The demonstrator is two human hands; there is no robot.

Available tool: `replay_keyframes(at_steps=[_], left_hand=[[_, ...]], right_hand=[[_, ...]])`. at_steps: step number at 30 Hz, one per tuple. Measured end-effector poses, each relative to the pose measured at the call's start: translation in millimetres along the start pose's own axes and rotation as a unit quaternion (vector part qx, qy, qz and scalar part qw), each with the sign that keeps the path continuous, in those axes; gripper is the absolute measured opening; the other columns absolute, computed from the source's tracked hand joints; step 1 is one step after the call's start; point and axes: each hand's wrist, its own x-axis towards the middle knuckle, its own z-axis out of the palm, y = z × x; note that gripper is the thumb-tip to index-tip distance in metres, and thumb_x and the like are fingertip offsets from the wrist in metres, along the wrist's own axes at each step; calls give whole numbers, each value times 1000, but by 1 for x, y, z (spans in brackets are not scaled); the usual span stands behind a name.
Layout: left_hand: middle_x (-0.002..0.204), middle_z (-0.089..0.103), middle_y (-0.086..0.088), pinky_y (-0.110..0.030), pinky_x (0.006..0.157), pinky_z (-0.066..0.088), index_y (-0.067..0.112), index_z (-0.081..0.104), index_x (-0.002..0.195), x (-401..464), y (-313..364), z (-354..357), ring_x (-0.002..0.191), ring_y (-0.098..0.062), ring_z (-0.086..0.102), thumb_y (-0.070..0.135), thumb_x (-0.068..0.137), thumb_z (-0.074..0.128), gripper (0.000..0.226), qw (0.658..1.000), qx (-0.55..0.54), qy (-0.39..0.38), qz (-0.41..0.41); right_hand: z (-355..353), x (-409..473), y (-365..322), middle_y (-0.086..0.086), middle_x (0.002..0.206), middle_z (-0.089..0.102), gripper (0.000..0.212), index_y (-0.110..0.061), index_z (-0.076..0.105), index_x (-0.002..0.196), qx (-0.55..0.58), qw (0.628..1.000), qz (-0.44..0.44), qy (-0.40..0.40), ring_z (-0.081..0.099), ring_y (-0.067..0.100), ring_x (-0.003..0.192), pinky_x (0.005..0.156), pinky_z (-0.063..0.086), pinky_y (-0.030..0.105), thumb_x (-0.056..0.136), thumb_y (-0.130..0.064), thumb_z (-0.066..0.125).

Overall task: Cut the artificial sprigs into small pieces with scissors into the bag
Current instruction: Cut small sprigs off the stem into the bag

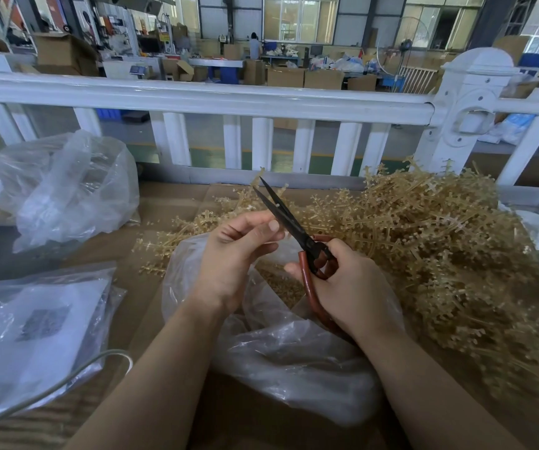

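Right hand (352, 284) grip is wrapped around the red handles of the scissors (297, 232), fingers through the loops; black blades are parted, tips pointing up and away over the bag (294, 352). Left hand (235, 254) grip is curled, thumb and forefinger pinched together right beside the lower blade; whether a sprig piece sits in the pinch is too small to tell. Both hands hover above the bag's open mouth. The bag is clear plastic, lying on the cardboard-covered surface (170, 203), with small tan cut pieces (281, 284) inside it. Big heap of artificial sprigs (440, 238) lies right of the bag, touching it, with loose sprigs spilling behind it. Left of the bag: a flat plastic packet (34, 332) and farther back a crumpled clear bag (66, 186). White fence rail (229, 99) runs behind the bag.
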Motion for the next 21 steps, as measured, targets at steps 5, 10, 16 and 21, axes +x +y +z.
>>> replay_keyframes(at_steps=[5, 10, 16, 21], left_hand=[[80, 72, 2, -22, 73, 53, 16, 71, 88, 1, -1, 0, 76, -9, 66, 19, 77, 70, 12, 999, -38, 34, -21], [74, 70, -1, -22, 72, 50, 17, 73, 82, 1, -4, 2, 72, -10, 64, 12, 81, 70, 5, 998, 13, 44, -49], [75, 73, -2, -20, 66, 53, 14, 80, 80, -2, -13, 11, 68, -11, 64, -2, 80, 75, 17, 993, 100, 3, -55], [74, 73, 3, -18, 65, 52, 18, 81, 80, -2, -14, 9, 65, -7, 63, -3, 80, 74, 22, 993, 103, -27, -51]], right_hand=[[0, 1, 2, -24, 74, 63, 52, -39, 62, 100, -2, 1000, 4, -20, 63, -1, 75, 63, 52, 19, 73, -83, 55], [6, 2, 4, -16, 73, 71, 32, -33, 69, 90, 89, 996, 15, 21, 66, -3, 75, 61, 51, 17, 80, -63, 71], [7, 6, 3, -22, 78, 73, 17, -37, 70, 84, 245, 968, 47, -2, 70, -2, 73, 61, 50, 13, 84, -25, 81], [3, 7, 1, -20, 75, 74, 20, -32, 72, 87, 306, 950, 64, -11, 68, -3, 66, 58, 48, 10, 86, -13, 80]])
